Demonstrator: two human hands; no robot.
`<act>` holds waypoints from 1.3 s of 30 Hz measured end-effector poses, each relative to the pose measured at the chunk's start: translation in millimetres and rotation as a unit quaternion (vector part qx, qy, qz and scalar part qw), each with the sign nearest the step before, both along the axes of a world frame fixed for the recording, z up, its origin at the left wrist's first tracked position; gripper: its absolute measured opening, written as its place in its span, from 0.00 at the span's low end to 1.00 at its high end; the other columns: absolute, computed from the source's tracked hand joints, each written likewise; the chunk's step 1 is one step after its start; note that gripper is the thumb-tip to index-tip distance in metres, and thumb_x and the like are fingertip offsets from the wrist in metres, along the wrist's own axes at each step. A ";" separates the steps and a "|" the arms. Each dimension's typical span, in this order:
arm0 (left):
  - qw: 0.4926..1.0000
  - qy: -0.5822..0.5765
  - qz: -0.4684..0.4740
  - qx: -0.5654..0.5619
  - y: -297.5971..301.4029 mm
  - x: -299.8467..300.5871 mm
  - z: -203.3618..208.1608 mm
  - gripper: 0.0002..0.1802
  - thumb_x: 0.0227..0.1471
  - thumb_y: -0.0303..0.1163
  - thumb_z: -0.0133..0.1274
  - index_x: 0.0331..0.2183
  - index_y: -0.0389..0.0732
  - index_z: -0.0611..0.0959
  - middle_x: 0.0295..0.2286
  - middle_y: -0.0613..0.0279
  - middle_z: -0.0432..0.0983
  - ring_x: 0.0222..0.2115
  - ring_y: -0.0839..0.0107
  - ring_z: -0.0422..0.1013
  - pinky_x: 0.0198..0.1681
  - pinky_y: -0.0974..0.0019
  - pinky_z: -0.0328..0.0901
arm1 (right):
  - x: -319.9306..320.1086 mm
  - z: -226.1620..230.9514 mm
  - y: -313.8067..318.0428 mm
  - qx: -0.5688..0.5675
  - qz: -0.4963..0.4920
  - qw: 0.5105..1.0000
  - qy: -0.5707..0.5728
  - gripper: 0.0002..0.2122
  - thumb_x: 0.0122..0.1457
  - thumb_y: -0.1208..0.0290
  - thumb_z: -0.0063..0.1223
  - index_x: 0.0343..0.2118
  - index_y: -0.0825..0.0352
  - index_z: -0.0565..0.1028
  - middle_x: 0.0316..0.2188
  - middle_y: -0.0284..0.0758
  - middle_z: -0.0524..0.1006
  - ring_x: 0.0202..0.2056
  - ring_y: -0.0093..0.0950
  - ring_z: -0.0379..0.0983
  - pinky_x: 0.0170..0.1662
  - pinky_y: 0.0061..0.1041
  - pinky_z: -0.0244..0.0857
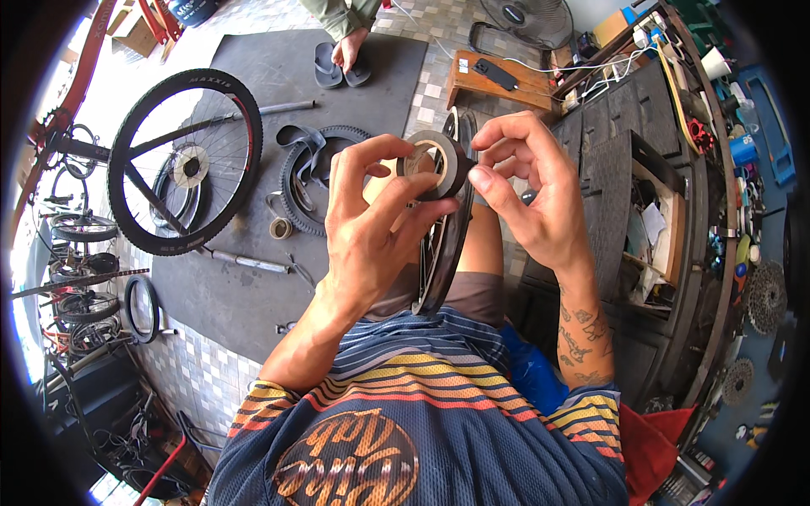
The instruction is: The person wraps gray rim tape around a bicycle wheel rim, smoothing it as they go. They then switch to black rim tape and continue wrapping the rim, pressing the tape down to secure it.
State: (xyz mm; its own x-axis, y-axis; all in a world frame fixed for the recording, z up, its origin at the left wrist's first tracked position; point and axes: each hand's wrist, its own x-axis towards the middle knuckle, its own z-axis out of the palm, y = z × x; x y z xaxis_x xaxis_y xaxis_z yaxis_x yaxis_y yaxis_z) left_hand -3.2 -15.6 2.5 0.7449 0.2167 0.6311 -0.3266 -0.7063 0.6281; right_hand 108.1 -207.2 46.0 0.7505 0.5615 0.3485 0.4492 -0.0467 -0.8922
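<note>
A roll of dark tape point(456, 171) with a pale core is held in front of the person's torso, near the middle of the view. The left hand point(363, 223) grasps it. Its fingers are bent around the roll, one at the upper left edge and others across its near face and lower edge. The back of this hand faces up and left; the forearm rises diagonally from the lower left.

The right hand point(544, 202) is raised at the opposite side of the roll. Its thumb and index finger point toward the roll's right edge, tips set apart, and the other fingers are curled loosely. Whether these tips grip the tape's end cannot be told. The right forearm stands nearly vertical, wrist above elbow.

A black bicycle rim point(445, 266) stands upright directly below and behind the roll, between the person's thighs.

To the left, a wheel with a knobby tyre point(169, 245) is raised above a dark mat point(245, 316). A tan roll point(281, 228) lies on the mat, beside a loose tyre point(297, 209). Beyond the hands, a phone point(496, 74) lies on a wooden stool point(472, 76).
</note>
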 end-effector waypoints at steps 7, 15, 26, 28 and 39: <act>0.998 -0.014 -0.026 0.063 5.7 2.1 14.8 0.25 0.42 0.39 0.82 0.44 0.46 0.92 0.54 0.53 0.78 0.50 0.53 0.73 0.52 0.51 0.70 | 12.8 21.2 0.6 -0.047 0.068 0.996 -0.014 0.06 0.66 0.75 0.65 0.39 0.69 0.78 0.40 0.29 0.76 0.40 0.19 0.74 0.43 0.22 0.71; 0.998 -0.036 -0.028 0.046 9.2 14.0 27.8 0.22 0.47 0.40 0.82 0.37 0.40 0.88 0.54 0.52 0.78 0.47 0.55 0.75 0.48 0.54 0.72 | 33.2 36.1 9.0 -0.005 0.065 0.966 -0.249 0.07 0.69 0.70 0.63 0.38 0.67 0.77 0.37 0.32 0.76 0.33 0.21 0.72 0.37 0.26 0.67; 0.995 0.082 0.010 -0.058 0.1 -0.2 11.6 0.27 0.48 0.47 0.82 0.32 0.35 0.86 0.40 0.57 0.79 0.35 0.62 0.74 0.43 0.58 0.69 | 51.9 38.5 10.8 0.023 0.011 0.937 -0.348 0.06 0.65 0.78 0.65 0.38 0.67 0.75 0.34 0.31 0.74 0.32 0.22 0.72 0.35 0.25 0.69; 0.990 0.041 -0.084 -0.104 2.4 -3.2 6.7 0.24 0.49 0.43 0.81 0.36 0.35 0.89 0.49 0.56 0.79 0.41 0.59 0.77 0.50 0.55 0.71 | 57.4 42.6 -0.9 -0.053 -0.018 0.954 -0.294 0.07 0.66 0.77 0.65 0.38 0.68 0.75 0.34 0.31 0.74 0.32 0.22 0.72 0.35 0.24 0.69; 0.946 0.288 0.074 -0.126 4.3 -15.0 -0.6 0.25 0.58 0.46 0.76 0.27 0.34 0.85 0.34 0.57 0.79 0.35 0.60 0.72 0.44 0.56 0.68 | 61.8 42.3 3.2 -0.039 -0.023 0.885 -0.464 0.08 0.62 0.79 0.65 0.38 0.68 0.74 0.33 0.37 0.75 0.33 0.33 0.75 0.41 0.30 0.72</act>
State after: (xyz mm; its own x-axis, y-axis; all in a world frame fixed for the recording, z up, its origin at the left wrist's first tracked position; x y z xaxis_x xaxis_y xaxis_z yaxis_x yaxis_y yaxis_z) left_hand -18.2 -11.3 1.9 0.8995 0.4346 0.0440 0.2113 -0.5210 0.8270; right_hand 169.9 -203.9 88.3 0.1851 0.5876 0.7877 0.9824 -0.1295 -0.1343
